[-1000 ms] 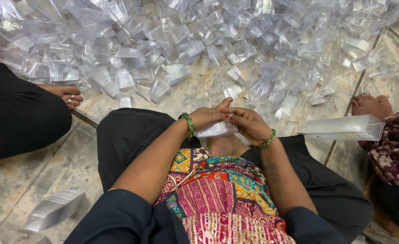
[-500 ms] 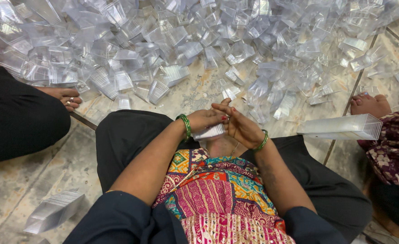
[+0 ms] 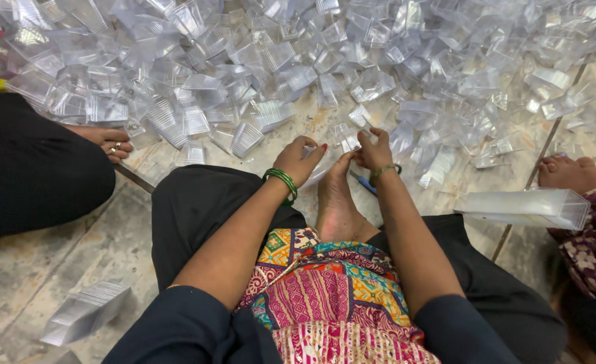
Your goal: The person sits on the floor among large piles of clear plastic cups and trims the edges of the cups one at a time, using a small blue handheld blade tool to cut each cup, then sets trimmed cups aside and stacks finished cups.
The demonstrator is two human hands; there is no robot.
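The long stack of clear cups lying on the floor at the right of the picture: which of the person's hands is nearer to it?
Right. The right hand is left of the stack of clear cups, apart from it. The left hand lies farther left, beyond the person's foot.

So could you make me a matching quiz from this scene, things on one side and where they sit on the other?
Things:
1. bangles
2. cup pile
3. cup stack
4. long stack

Places:
A. floor, lower left
B. left wrist
C. far floor, spread wide
D. at the right, by another person's foot

Pairs: 1-B, 2-C, 3-A, 4-D
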